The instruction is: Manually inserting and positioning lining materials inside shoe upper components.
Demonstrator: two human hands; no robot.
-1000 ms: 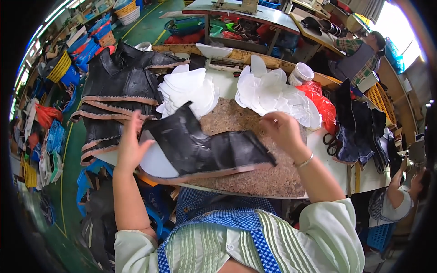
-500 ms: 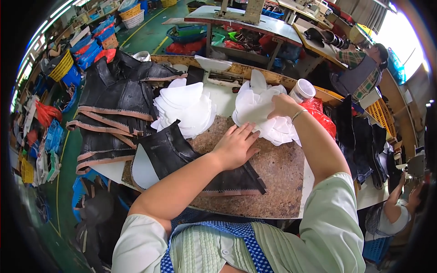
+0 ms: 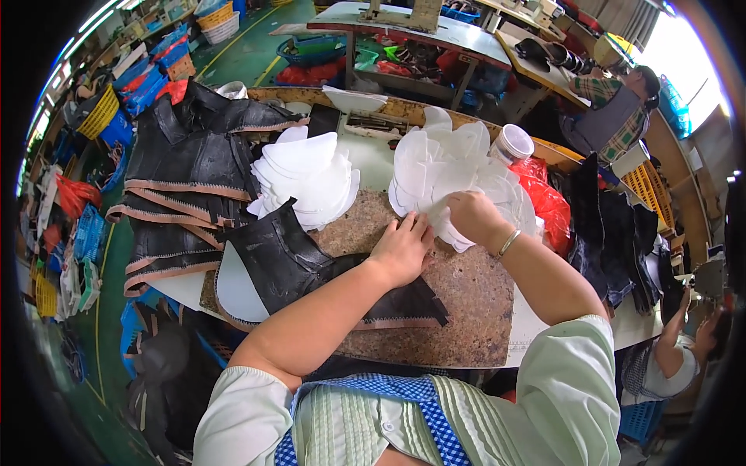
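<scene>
A loose pile of thin white curved pieces [image 3: 439, 159] lies on the right part of the table. My right hand [image 3: 478, 220] is at the pile's near edge, fingers closed in a pinch on a white piece, its gripped edge hidden by the fingers. Beside it my left hand [image 3: 400, 252] rests palm down, fingers stretched out toward the pile's near edge. Under my left forearm lies a black leather boot-upper piece [image 3: 284, 248], with a pale rounded piece [image 3: 241, 286] showing at its left. A second stack of white pieces [image 3: 307, 175] sits left of the pile.
Black leather uppers [image 3: 186, 167] with tan stitched edges are heaped at left. The brown worn board [image 3: 474, 318] lies before me. A white tub [image 3: 513, 144] and red plastic bag [image 3: 544, 206] stand at right. Other people work at the right.
My right hand has drawn back from the middle of the pile to its near edge, its fingers now closed. The white pieces have shifted and spread. My left hand has moved little.
</scene>
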